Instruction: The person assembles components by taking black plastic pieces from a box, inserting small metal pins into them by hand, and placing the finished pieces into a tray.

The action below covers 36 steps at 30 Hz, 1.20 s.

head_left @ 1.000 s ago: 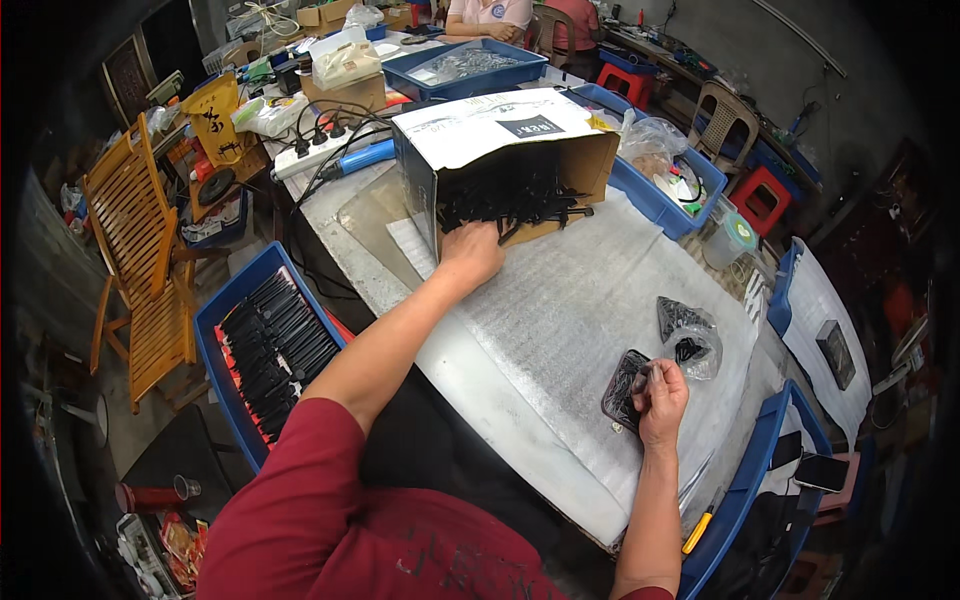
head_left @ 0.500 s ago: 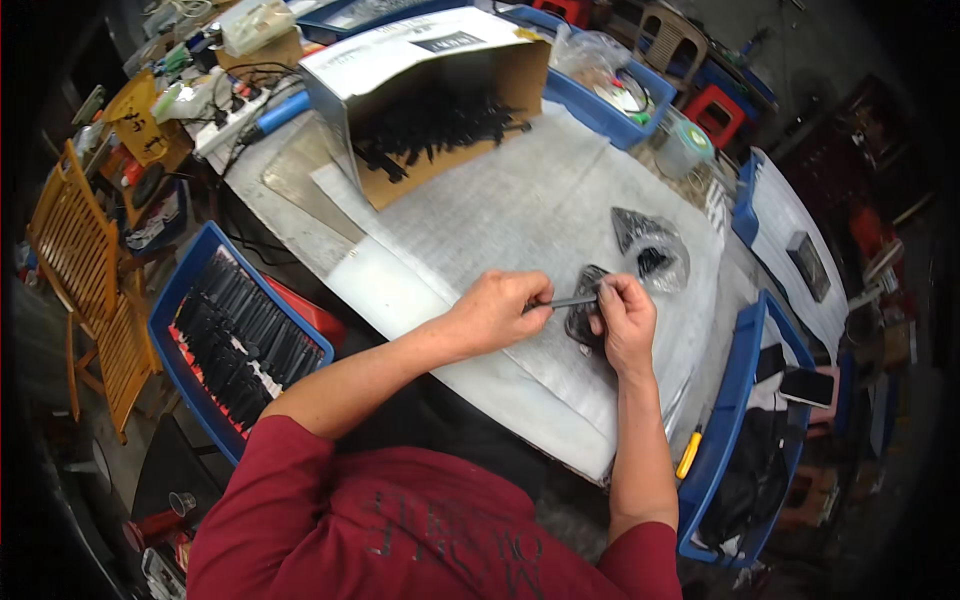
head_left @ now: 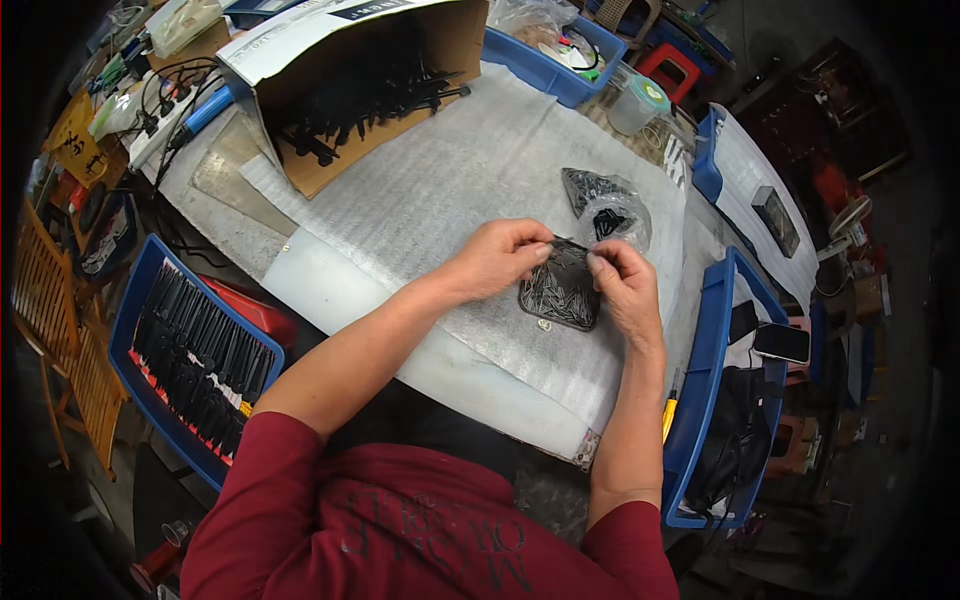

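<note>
My left hand (head_left: 508,258) and my right hand (head_left: 627,284) are both closed in a pinch, fingertips facing each other. A slim dark rod (head_left: 571,244) spans the gap between them, much of it hidden by the fingers. Just beneath lies a small black tray (head_left: 566,324) with rounded corners, holding many loose screws (head_left: 556,298). Beyond my right hand are a clear plastic bag of small dark parts (head_left: 594,187) and an opened clear bag (head_left: 632,226) with black pieces in it.
An open carton (head_left: 300,178) of black plastic parts lies on its side at the back left. A blue bin (head_left: 118,350) of black rods stands left, another blue bin (head_left: 700,440) right, beside a yellow-handled screwdriver (head_left: 669,418). White foam sheet (head_left: 420,190) covers the table.
The view has shifted, so the table sits differently in it. My hands have drawn closer together at the tray's far edge. More of the screws in the tray now show.
</note>
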### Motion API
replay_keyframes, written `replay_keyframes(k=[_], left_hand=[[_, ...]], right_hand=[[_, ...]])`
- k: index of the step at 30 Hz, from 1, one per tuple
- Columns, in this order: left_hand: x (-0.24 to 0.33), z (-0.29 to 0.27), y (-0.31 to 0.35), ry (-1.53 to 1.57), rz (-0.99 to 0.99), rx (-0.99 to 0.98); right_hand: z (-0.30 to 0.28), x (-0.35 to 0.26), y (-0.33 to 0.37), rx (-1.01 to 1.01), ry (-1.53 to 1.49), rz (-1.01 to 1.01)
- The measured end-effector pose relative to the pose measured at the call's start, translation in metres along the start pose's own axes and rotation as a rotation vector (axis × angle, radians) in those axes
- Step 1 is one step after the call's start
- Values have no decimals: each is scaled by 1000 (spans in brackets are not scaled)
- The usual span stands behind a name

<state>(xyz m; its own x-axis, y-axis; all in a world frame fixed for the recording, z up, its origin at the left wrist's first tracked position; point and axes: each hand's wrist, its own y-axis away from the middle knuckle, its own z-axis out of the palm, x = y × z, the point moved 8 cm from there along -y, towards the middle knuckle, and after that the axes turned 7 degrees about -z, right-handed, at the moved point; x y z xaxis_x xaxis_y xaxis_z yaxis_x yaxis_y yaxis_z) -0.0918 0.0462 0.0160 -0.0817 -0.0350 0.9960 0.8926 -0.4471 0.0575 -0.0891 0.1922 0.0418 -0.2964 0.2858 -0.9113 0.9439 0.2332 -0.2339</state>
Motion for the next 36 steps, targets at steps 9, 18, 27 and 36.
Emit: replay_keyframes(k=[9, 18, 27, 36], left_hand=[[-2, -26, -5, 29, -4, 62], [-3, -20, -3, 28, 1, 29], [-4, -19, -3, 35, -18, 6], [8, -10, 3, -155, 69, -5]], right_hand=[[28, -11, 5, -402, 569, -39], [46, -16, 5, -425, 823, -156], [29, -14, 0, -262, 714, -126], [9, -2, 0, -43, 120, 16]])
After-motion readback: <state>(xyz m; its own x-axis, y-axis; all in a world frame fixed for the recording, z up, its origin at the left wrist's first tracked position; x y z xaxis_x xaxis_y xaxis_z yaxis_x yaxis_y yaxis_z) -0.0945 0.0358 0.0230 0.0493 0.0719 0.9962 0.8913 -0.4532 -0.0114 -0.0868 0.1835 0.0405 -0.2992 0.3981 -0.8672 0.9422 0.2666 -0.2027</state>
